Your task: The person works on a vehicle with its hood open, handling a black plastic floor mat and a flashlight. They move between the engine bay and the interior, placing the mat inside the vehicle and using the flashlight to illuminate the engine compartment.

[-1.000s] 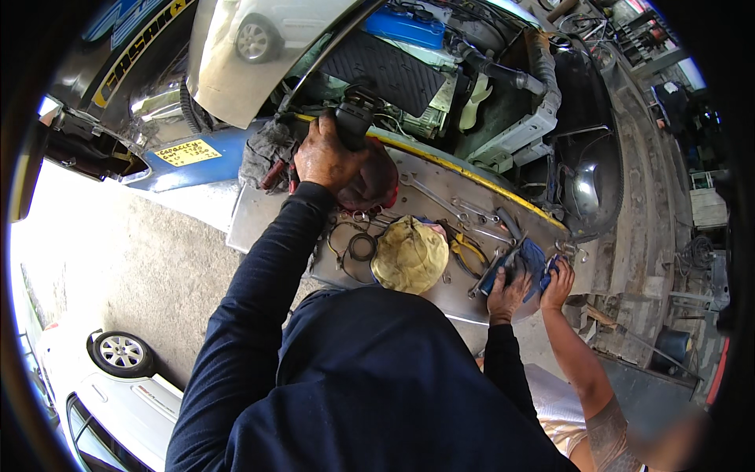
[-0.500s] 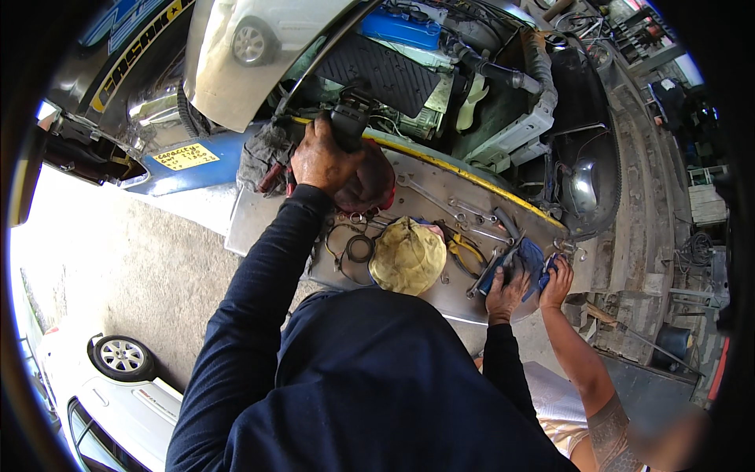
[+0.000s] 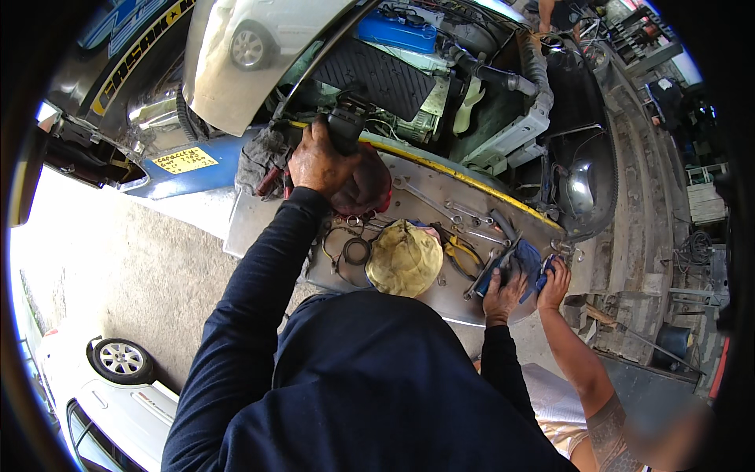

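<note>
Evidently holds the left grip (image 3: 318, 167), smudged with dark grime, against a boxy black plastic block (image 3: 346, 118) with rounded corners, near the long edge of a smooth grey metal worktop (image 3: 258, 216). Cannot tell whether clamped on it or merely resting there, with most of the fingers hidden. Shows, just below, a bulging, folded dark red bundle (image 3: 368, 182), and to the left a crumpled grey rag (image 3: 259, 149), dull and rough.

Lays the right grip (image 3: 503, 297) palm down over a creased dark blue cloth (image 3: 525, 256) on the worktop, with thumb and fingers apart on top. Cannot tell whether pinching anything underneath. Has, just beside it, another person's hand (image 3: 555, 285), curled around a small crumpled blue piece.

Spreads between the two grips a round, wrinkled yellow cloth-like thing (image 3: 405, 259), stained toward the middle; next to it, a thick black ring (image 3: 356, 251) and looping thin wire. Holds farther right a pair of pliers (image 3: 464, 253) with curved yellow handles, and above them a long, shiny steel spanner (image 3: 425, 195).

Runs along the far edge a straight yellow strip (image 3: 464, 175). Opens beyond onto an engine bay with a ribbed black mat (image 3: 377, 82) and a glossy blue cover (image 3: 397, 31).
</note>
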Demonstrator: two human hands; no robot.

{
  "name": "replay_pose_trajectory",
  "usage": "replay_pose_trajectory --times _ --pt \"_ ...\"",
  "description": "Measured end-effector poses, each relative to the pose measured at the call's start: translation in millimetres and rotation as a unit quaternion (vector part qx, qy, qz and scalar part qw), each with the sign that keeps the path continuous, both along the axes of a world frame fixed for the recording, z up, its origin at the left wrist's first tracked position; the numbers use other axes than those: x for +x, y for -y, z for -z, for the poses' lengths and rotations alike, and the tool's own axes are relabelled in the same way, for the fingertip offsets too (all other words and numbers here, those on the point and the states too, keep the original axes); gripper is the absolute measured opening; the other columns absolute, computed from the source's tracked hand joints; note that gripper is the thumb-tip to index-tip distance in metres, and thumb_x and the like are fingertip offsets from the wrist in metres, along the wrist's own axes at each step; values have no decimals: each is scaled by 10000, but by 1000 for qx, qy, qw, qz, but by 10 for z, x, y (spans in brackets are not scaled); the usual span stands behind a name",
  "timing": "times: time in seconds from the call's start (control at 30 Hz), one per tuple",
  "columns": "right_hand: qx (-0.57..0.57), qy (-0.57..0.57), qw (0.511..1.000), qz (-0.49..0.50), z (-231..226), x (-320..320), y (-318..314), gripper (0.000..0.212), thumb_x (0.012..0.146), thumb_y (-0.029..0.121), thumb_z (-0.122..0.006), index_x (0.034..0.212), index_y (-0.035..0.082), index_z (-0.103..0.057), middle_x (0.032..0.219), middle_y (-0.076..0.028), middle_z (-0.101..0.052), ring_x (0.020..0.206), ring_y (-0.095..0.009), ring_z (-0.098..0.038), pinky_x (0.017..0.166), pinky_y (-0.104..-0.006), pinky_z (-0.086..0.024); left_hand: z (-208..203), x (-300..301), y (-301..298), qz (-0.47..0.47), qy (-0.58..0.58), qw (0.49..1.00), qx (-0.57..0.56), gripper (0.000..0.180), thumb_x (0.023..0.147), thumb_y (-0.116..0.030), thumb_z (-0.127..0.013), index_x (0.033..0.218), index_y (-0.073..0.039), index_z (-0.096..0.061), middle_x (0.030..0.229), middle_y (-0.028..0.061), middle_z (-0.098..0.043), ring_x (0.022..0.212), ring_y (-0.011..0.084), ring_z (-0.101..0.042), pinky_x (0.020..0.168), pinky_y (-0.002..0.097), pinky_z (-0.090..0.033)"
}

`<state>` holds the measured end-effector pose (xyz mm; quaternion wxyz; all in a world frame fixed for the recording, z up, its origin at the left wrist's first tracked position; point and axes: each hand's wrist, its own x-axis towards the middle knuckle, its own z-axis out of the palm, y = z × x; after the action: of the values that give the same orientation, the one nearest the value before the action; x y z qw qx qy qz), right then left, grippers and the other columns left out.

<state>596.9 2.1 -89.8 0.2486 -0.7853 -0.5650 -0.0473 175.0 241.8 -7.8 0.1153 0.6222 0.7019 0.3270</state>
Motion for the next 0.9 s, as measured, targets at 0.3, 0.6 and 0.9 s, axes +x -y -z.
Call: replay_pose_trajectory --times 0.3,0.6,0.9 --pt "-8 21 1000 11 88 49 19 612 1008 470 -663 1440 41 -599 1440 -220 -571 1345 -488 -485 1187 -580 -322 6 -16 -1 4 1 1000 0 854 746 -437 -852 1431 -51 -517 1269 224 -659 1115 455 -705 921 544 -592" --pt "-64 1 998 27 31 45 44 641 1047 489 -607 1507 46 -550 1548 -241 -539 1474 -479 -424 1259 -573 -261 10 -1 4 0 -2 1000 12 822 745 -427 -851 1400 -51 -529 1262 220 -663 1104 454 -707 919 540 -594" --pt "-16 15 1000 15 25 7 12 625 1022 499 -630 1449 44 -591 1435 -230 -575 1345 -493 -489 1189 -581 -319 11 -17 -14 5 2 1000 -18 985 721 -435 -883 1519 -22 -480 1341 248 -663 1122 464 -717 948 538 -594"
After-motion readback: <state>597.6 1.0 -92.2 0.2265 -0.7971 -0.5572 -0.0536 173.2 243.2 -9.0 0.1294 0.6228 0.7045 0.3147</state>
